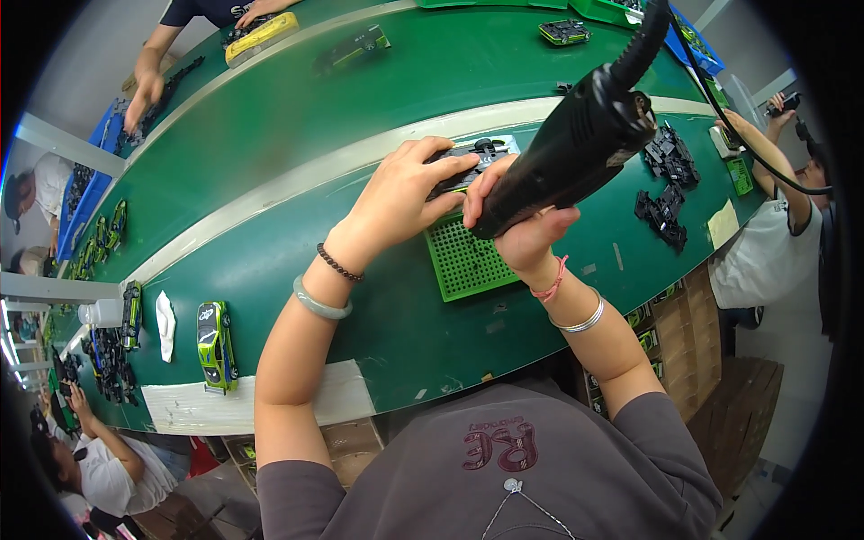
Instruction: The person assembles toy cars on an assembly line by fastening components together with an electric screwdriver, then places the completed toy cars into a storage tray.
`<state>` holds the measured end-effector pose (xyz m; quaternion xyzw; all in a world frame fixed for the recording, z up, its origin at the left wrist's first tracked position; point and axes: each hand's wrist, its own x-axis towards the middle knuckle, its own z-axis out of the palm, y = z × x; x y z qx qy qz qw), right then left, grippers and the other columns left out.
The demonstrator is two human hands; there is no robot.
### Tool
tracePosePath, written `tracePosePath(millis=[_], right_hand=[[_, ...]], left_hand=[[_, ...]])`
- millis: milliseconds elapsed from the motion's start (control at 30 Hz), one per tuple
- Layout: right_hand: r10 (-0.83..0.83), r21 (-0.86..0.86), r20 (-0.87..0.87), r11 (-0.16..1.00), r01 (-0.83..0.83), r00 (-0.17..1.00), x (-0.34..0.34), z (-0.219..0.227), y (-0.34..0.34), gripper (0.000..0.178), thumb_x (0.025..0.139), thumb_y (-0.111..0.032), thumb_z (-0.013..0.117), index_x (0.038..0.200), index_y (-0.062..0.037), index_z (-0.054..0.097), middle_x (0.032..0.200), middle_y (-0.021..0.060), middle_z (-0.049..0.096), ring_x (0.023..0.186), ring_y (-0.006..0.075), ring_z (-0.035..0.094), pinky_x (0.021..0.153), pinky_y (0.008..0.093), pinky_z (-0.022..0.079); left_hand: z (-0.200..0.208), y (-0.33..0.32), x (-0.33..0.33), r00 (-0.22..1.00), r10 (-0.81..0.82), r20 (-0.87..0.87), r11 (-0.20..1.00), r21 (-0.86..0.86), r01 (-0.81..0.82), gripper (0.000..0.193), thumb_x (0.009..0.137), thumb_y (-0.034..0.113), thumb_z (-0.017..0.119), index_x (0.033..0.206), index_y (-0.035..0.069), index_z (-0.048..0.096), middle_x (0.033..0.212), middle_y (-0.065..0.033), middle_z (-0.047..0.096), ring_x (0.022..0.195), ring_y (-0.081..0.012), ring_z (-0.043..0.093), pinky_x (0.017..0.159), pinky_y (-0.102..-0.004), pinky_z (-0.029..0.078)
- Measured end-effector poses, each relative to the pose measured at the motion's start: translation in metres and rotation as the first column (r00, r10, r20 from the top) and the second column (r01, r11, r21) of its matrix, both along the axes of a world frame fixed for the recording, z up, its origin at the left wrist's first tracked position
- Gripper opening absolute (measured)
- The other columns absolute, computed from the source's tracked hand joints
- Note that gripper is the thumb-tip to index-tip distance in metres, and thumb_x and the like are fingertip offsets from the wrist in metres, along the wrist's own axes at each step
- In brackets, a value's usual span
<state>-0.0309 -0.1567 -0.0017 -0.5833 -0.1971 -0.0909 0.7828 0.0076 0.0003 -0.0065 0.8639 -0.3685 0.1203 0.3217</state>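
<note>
My right hand (pixel 526 220) is wrapped round a black electric screwdriver (pixel 571 144), which slants up to a thick cable at the upper right. Its tip is hidden behind my fingers. With its fingers over the top, my left hand (pixel 409 184) holds a toy car (pixel 486 155), its black underside partly showing beneath my fingertips. A light-coloured piece lies behind the car. Just below both hands is a green perforated tray (pixel 472 261) on the green worktable (pixel 396 333).
Black plastic car parts (pixel 670 184) lie in piles to the right. A finished-looking green toy car (pixel 215 346) and a white cloth (pixel 165 326) are at the left. Another toy car (pixel 564 32) sits on the conveyor belt (pixel 432 67). Co-workers are around the table.
</note>
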Motion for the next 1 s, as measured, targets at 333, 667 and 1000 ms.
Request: tracePosePath(millis=[333, 667, 1000], right_hand=[[0.006, 0.061, 0.015, 0.998, -0.007, 1.0, 0.004, 0.026, -0.011, 0.101, 0.057, -0.094, 0.017, 0.08, 0.0, 0.046, 0.06, 0.0088, 0.05, 0.05, 0.0182, 0.053, 0.047, 0.0273, 0.044], [-0.169, 0.18, 0.101, 0.972, 0.149, 0.98, 0.056, 0.052, -0.046, 0.102, 0.057, -0.093, 0.014, 0.081, -0.0008, 0.049, 0.058, 0.0113, 0.052, 0.049, 0.0197, 0.051, 0.047, 0.0297, 0.044], [-0.187, 0.106, 0.096, 0.979, 0.177, 0.978, 0.071, 0.026, -0.038, 0.092, 0.064, -0.09, 0.022, 0.08, -0.0031, 0.049, 0.056, 0.0095, 0.051, 0.048, 0.0185, 0.051, 0.047, 0.0284, 0.044]], left_hand=[[0.003, -0.001, -0.004, 1.0, 0.019, 0.023, 0.999, 0.032, -0.02, 0.042, 0.074, 0.019, 0.068, 0.114, 0.015, 0.059, 0.111, -0.0111, 0.054, 0.102, -0.0298, 0.052, 0.088, -0.0391, 0.041], [0.006, -0.005, -0.007, 0.996, 0.036, 0.087, 0.995, 0.09, -0.044, 0.042, 0.074, 0.018, 0.068, 0.115, 0.017, 0.059, 0.112, -0.012, 0.053, 0.103, -0.0289, 0.052, 0.087, -0.0388, 0.041], [0.004, -0.004, -0.006, 0.995, 0.037, 0.093, 0.994, 0.099, -0.047, 0.042, 0.075, 0.019, 0.067, 0.116, 0.017, 0.058, 0.113, -0.0124, 0.053, 0.104, -0.0289, 0.052, 0.088, -0.0391, 0.041]])
